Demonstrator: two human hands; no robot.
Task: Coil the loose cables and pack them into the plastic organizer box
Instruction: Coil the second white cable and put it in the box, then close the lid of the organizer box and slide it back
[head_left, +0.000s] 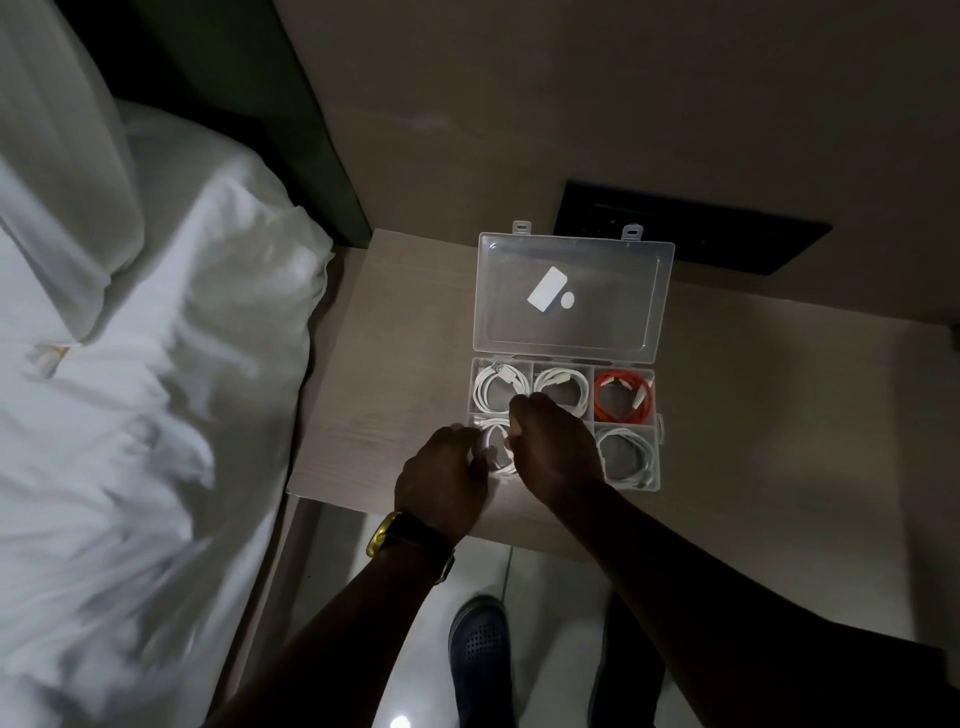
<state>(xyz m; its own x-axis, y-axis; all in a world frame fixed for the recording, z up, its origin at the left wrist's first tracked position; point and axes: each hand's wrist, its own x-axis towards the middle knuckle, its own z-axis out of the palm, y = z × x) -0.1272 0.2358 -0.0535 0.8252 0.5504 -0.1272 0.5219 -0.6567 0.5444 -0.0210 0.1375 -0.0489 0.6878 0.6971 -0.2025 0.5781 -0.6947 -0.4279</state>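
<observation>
A clear plastic organizer box (658, 422) lies open on the bedside table, its lid (571, 291) tilted back. Coiled white cables fill the back left (498, 388), back middle (563, 384) and front right (626, 457) compartments. A coiled red cable (621, 402) sits in the back right one. My left hand (441, 478) and my right hand (556, 449) both hold a white cable coil (496, 447) over the front left compartment. The front middle compartment is hidden under my right hand.
The wooden bedside table (374, 374) stands between a bed with white bedding (130, 389) on the left and a wall. A black socket panel (691, 228) is on the wall behind the box. My shoe (478, 644) shows on the tiled floor below.
</observation>
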